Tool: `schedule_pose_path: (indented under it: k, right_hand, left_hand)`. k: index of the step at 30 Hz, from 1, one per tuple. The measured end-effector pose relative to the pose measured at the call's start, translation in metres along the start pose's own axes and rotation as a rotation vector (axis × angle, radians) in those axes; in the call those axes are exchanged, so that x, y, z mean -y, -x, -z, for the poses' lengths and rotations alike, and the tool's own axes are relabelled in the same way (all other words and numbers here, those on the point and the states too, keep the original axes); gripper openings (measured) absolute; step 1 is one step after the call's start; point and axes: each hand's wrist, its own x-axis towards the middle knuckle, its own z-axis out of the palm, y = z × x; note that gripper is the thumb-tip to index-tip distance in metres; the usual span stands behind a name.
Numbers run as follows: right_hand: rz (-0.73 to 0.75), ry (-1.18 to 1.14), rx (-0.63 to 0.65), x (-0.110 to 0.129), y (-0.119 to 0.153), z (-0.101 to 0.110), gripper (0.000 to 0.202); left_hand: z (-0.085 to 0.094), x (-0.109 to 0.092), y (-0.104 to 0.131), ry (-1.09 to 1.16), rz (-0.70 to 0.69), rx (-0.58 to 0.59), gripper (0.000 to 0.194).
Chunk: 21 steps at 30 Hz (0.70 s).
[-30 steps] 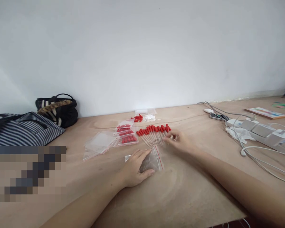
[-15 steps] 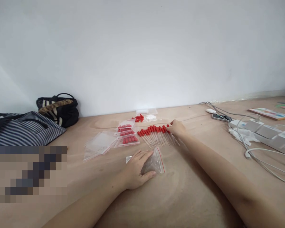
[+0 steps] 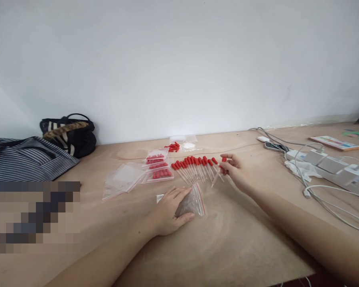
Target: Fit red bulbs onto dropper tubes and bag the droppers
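My right hand (image 3: 231,169) pinches a dropper (image 3: 224,160) by its red bulb, with the clear tube pointing down and to the left. Just left of it, a row of several droppers (image 3: 194,165) with red bulbs lies fanned out on the table, tubes toward me. My left hand (image 3: 173,211) rests flat, fingers spread, over a clear zip bag (image 3: 197,203) with a red seal line at its right edge. Part of that bag is hidden under the palm. Beyond the left hand, overlapping zip bags (image 3: 160,175) hold red-bulbed droppers.
Flat zip bags (image 3: 119,181) lie left of the filled ones. Loose red bulbs (image 3: 174,147) and clear tubes (image 3: 188,146) are near the wall. A power strip (image 3: 332,171) with chargers and cables is at right. A striped bag (image 3: 32,161) and black bag (image 3: 80,139) stand left.
My right hand has lifted a dropper from the right end of the row and drawn it right and slightly toward me. The left hand stays on the bag. The view has shifted slightly.
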Motion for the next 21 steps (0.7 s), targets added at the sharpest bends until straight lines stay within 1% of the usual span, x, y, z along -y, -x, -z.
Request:
schedule_pose_path:
  k: [3, 6, 8, 10, 13, 17, 21]
  right_hand:
    - [-0.042, -0.123, -0.019, -0.010, 0.024, -0.010, 0.035]
    - [-0.088, -0.176, -0.017, -0.011, 0.041, -0.022, 0.038]
    - [-0.111, -0.199, 0.003, -0.010, 0.049, -0.029, 0.041]
    - [-0.120, -0.189, 0.052, -0.009, 0.055, -0.032, 0.041]
    - [-0.108, -0.120, 0.170, -0.010, 0.061, -0.033, 0.037]
    - [-0.104, -0.049, 0.403, -0.010, 0.062, -0.028, 0.030]
    - [-0.018, 0.050, 0.633, -0.008, 0.060, -0.025, 0.023]
  left_hand:
    - [0.002, -0.002, 0.000, -0.009, 0.017, 0.006, 0.061]
    - [0.003, -0.003, -0.001, -0.011, 0.018, 0.010, 0.060]
    - [0.002, -0.003, -0.001, -0.006, 0.011, 0.003, 0.060]
    - [0.001, -0.003, -0.001, -0.007, 0.009, -0.005, 0.060]
    - [0.001, -0.002, -0.001, -0.023, 0.021, 0.000, 0.061]
    - [0.003, -0.004, -0.001, -0.054, 0.030, 0.023, 0.062]
    - [0.009, -0.007, -0.002, -0.062, 0.021, 0.073, 0.061]
